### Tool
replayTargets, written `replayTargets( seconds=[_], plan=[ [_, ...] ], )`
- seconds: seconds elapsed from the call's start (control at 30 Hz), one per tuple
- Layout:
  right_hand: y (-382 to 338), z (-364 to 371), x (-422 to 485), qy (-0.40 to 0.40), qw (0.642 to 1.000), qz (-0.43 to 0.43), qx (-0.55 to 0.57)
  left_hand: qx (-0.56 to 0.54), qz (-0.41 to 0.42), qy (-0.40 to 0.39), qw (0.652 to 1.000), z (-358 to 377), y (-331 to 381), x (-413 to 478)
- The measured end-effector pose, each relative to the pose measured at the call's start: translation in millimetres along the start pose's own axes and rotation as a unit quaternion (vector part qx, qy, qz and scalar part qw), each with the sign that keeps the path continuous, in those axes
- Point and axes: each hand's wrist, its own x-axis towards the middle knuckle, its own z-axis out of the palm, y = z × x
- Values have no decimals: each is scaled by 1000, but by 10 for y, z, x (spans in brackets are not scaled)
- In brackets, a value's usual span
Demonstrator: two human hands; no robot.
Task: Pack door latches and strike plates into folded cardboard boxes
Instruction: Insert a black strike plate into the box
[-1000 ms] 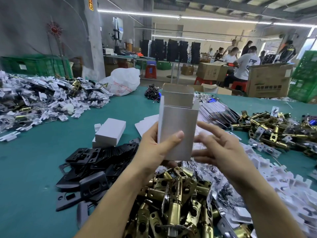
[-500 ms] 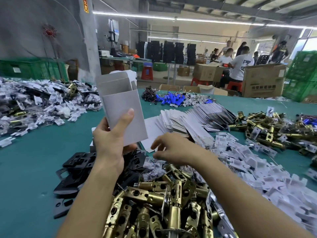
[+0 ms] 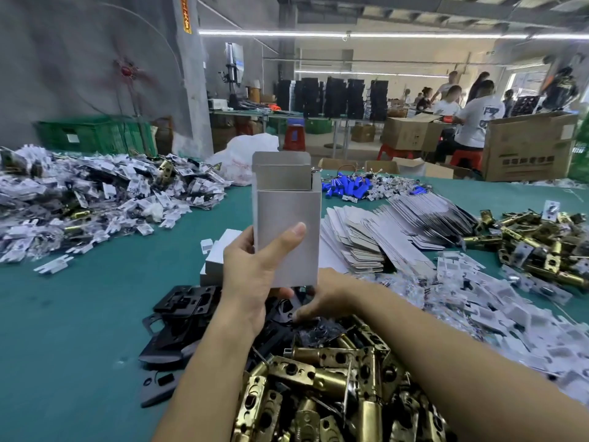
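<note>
From the head camera, the left hand (image 3: 251, 275) has its grip closed round an upright folded cardboard box (image 3: 287, 224). Its top flap is open and its contents are hidden. The right hand (image 3: 325, 295) reaches among the black strike plates (image 3: 185, 311) beside the brass latches (image 3: 334, 378) on the table (image 3: 79, 314), and I cannot tell whether its grip is open or closed. It would be best to hold the box mouth level and pick a single plate.

Right hand (image 3: 331, 295) partly behind box (image 3: 287, 231)

One open box (image 3: 287, 237) in the left fingers (image 3: 242, 247). One closed box (image 3: 216, 266) just left of them. Two latch heaps: a near heap (image 3: 334, 393) below the fingers, a far heap (image 3: 535, 247) well right. One pile of black plates (image 3: 185, 317) below-left. One fanned stack of blanks (image 3: 382, 231) to the right.
</note>
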Motion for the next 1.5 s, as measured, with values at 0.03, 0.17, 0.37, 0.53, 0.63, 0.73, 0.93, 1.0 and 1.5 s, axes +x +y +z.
replayTargets(
  seconds=[0.03, 0.17, 0.37, 0.53, 0.63, 0.73, 0.93, 1.0, 1.5],
  plan=[
    [-5, 7, 7, 8, 1000, -1, -1, 1, 0, 2, 1000, 5, -6, 1],
    [-34, 37, 53, 19, 1000, 7, -24, -5, 2, 11, 1000, 11, -1, -4],
    [-44, 18, 19, -4, 1000, 7, 3, 4, -4, -8, 1000, 41, 5, -37],
    [-24, -14, -1, 19, 1000, 6, -6, 15, -3, -52, 999, 70, 5, -48],
    [-41, -18, -33, 80, 988, 3, -131, 11, 0, -49, 999, 79, 2, -52],
    [-67, -94, -81, 103, 989, -45, -101, 0, 7, -39, 999, 81, 9, -51],
    [101, -258, -493, 173, 962, -31, 209, -9, 3, -63, 998, 100, 17, -71],
    [206, -240, -695, 205, 908, -30, 363, -1, -6, -80, 997, 110, 0, -80],
    [194, -291, -1493, 427, 742, -66, 512, 12, -139, -200, 970, 190, -179, -140]
  ],
)
